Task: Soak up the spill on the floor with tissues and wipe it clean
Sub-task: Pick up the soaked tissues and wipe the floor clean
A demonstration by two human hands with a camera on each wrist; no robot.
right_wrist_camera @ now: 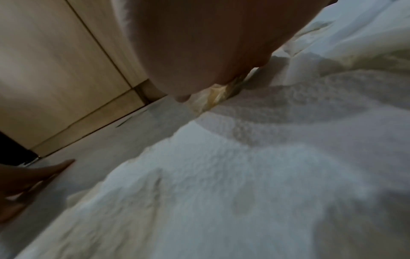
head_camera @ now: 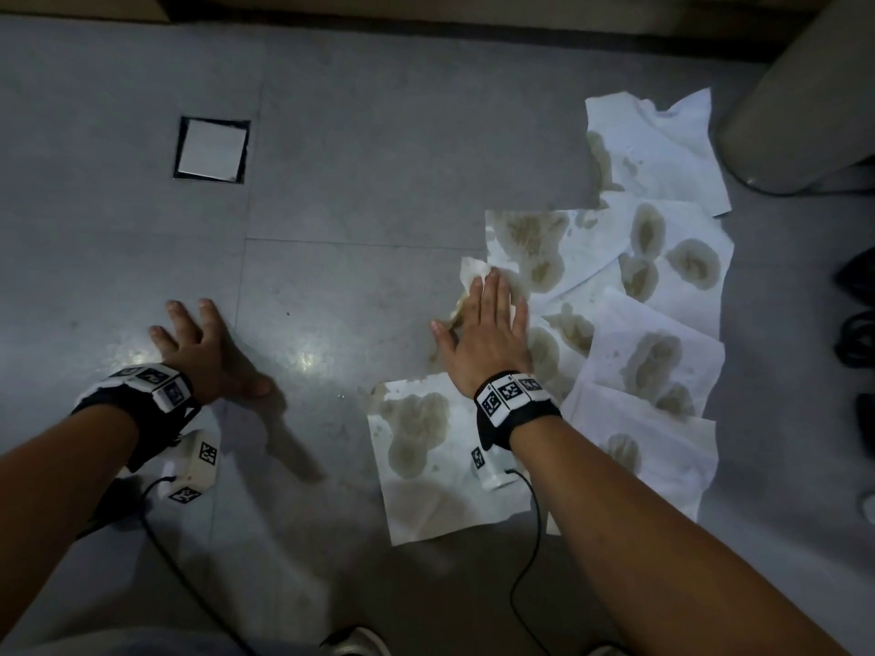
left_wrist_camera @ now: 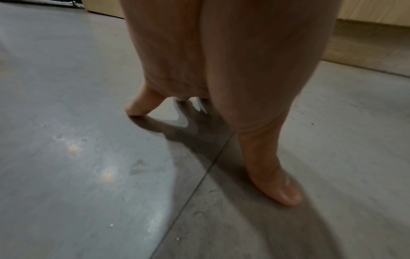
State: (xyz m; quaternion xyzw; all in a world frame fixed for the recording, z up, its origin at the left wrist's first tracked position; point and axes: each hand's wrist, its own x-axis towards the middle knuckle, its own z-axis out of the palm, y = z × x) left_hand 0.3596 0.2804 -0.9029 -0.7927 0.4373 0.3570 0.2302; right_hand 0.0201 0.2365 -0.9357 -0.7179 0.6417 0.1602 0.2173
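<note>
My right hand (head_camera: 485,333) lies flat, fingers straight and together, pressing a crumpled tissue (head_camera: 473,272) onto the grey floor (head_camera: 331,205) at the left edge of a spread of white tissues (head_camera: 653,352) blotched with brownish spill. My left hand (head_camera: 203,348) is splayed open on bare floor well apart from them, holding nothing and propping me up. The soaked sheets look limp and easily torn, so I would gather them from their dry white corners.
</note>
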